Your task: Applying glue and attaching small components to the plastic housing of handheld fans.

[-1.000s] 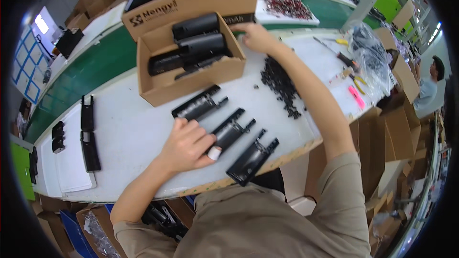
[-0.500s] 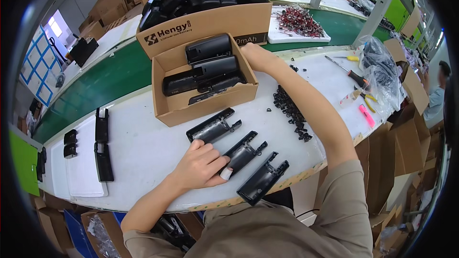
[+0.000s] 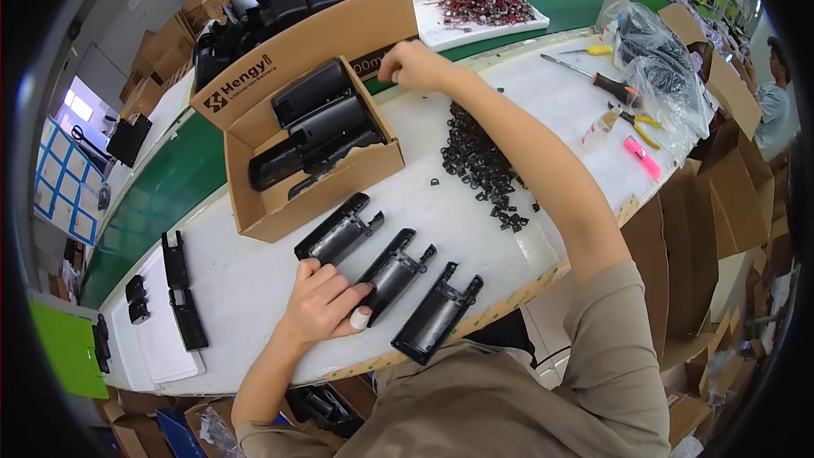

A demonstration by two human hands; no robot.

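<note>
My left hand (image 3: 326, 301) is closed at the near end of the middle black plastic housing half (image 3: 398, 271), its thumb tip wrapped in white. Its knuckles lie close to another black housing half (image 3: 339, 233), farther left. A third half (image 3: 437, 314) lies open side up at the table's front edge. Reaching far across the table, my right hand (image 3: 413, 66) hangs with curled fingers just right of the cardboard box (image 3: 314, 199); whatever the fingertips may hold is hidden. Below that forearm spreads a pile of small black plastic parts (image 3: 479, 153). Black housings (image 3: 335, 119) fill the box.
A larger carton (image 3: 280, 51) of black cases stands behind. At the back lies a tray of red-wired parts (image 3: 487, 0). To the right are a screwdriver (image 3: 610, 85), pliers (image 3: 640, 123), a pink marker (image 3: 642, 159) and a plastic bag (image 3: 661, 59). More black housings (image 3: 182, 288) lie left.
The view has shifted, so the box and housings sit farther left. My right hand has moved away from the box's edge, and more of the small-part pile shows. My left hand stays at the middle housing.
</note>
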